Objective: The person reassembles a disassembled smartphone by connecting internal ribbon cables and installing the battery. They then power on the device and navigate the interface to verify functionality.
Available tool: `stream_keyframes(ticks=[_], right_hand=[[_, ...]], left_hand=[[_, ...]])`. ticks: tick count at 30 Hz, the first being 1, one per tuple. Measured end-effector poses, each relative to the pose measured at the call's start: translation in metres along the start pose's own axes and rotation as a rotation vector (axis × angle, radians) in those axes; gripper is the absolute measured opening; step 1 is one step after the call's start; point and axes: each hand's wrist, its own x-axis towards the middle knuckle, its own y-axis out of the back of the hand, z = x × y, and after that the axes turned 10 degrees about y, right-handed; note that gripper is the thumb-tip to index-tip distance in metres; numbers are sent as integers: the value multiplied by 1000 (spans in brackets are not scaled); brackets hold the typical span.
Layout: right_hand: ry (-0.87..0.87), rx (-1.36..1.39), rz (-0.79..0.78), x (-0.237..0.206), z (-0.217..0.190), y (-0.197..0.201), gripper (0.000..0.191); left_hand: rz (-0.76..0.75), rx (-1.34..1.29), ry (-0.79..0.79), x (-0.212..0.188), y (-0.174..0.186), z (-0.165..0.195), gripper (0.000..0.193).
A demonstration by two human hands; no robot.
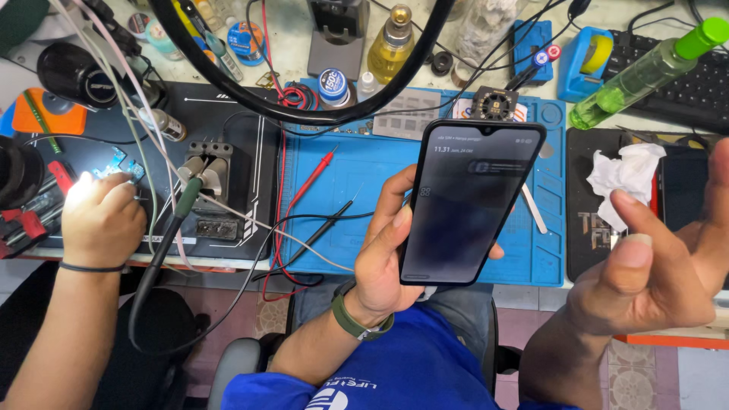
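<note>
My left hand (383, 262) holds a black smartphone (467, 201) upright over the blue work mat (342, 182). My thumb lies along the phone's left edge and my fingers wrap behind it. Its screen is lit dimly and faces me. A green watch sits on that wrist. My right hand (661, 266) hovers at the right with fingers loosely curled and apart, holding nothing, near a crumpled white tissue (626, 173).
Another person's hand (102, 220) rests at the left on a black mat by a small lit circuit board (121, 163). Red and black probe leads (319, 197) cross the blue mat. A green spray bottle (645, 72), yellow bottle (393, 45), tape dispenser (588, 61) and keyboard (691, 91) stand behind.
</note>
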Motion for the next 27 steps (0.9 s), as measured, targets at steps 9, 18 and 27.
stream_keyframes(ticks=[9,18,27], right_hand=[[247,-139,-422,21,-5,-6,61],[-43,350,-322,-33,-11,12,51],[-57,244,-178,-76,-5,16,43]], left_hand=[[155,121,-8,-3,-1,-4,56],[62,9,-28,-2,5,2,51],[47,3,-28,0,2,-1,48]])
